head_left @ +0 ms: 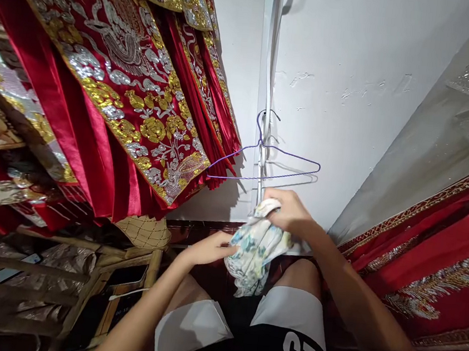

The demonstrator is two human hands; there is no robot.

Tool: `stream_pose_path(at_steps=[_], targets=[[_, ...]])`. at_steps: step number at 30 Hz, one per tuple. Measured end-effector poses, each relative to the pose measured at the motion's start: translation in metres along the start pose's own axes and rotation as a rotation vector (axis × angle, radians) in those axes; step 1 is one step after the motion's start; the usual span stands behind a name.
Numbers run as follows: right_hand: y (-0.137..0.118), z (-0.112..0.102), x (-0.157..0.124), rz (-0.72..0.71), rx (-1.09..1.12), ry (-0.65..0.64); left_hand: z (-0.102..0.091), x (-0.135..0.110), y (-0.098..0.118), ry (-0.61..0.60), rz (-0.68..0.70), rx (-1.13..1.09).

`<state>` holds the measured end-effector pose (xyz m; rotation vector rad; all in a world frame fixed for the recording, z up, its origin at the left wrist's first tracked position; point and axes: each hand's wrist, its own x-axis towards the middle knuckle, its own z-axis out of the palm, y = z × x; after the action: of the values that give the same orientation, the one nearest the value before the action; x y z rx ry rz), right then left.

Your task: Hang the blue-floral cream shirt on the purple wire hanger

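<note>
A white cloth with a blue, green and yellow floral print hangs bunched between my hands, above my lap. My right hand is closed on its upper end. From the left, my left hand grips the edge of the cloth, some of its fingers hidden by the folds. The cloth is too crumpled to tell which garment it is. Just beyond my hands, a bare purple wire hanger hangs in front of the wall, by a white cable or strip.
Red gowns with gold and silver embroidery hang at the left. Another red beaded garment hangs at the right, beside a clear plastic sheet. At lower left, phones and a white cable lie on a bamboo seat.
</note>
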<state>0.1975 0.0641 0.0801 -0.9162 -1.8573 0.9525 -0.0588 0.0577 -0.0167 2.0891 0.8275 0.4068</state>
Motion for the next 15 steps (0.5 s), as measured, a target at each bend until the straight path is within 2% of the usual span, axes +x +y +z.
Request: stream_pose_path(at_steps=[2, 4, 6, 9, 12, 15], targets=[[0.018, -0.019, 0.008, -0.094, -0.151, 0.314, -0.018, -0.009, -0.007, 0.048, -0.077, 0.222], [0.045, -0.036, 0.02, -0.108, -0.199, 0.471, -0.04, -0.019, -0.013, 0.123, -0.179, 0.444], [0.073, -0.047, 0.034, -0.039, -0.254, 0.479, -0.061, -0.025, -0.016, 0.206, -0.228, 0.552], [0.103, -0.053, 0.046, 0.083, -0.341, 0.431, -0.08, -0.023, -0.016, 0.331, -0.194, 0.567], [0.109, -0.058, 0.043, 0.119, -0.378, 0.482, -0.089, -0.012, -0.012, 0.411, -0.12, 0.574], [0.095, -0.069, 0.032, 0.12, -0.402, 0.542, -0.093, 0.002, -0.006, 0.549, -0.056, 0.519]])
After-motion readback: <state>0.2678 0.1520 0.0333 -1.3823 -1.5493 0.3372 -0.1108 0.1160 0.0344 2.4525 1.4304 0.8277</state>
